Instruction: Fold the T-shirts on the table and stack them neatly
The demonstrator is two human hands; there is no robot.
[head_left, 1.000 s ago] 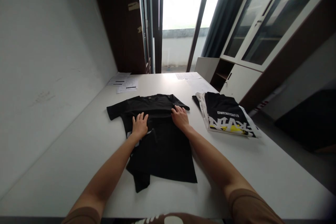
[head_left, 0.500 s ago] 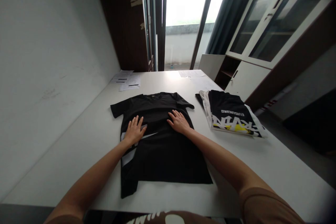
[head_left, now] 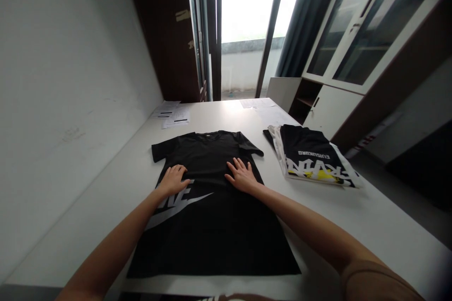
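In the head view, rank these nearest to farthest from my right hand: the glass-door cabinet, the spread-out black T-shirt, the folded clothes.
1. Black T-shirt: directly under the right hand.
2. Folded clothes: to the hand's right, on the table.
3. Glass-door cabinet: farther off, right, beyond the table.

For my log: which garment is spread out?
The black shirt with the large grey swoosh; the clothes stacked to its right are folded.

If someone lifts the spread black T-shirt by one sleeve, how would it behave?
The black T-shirt would probably droop, since its thin-looking cloth lies flat on the table. It seems unlikely to roll or tip, being spread out.
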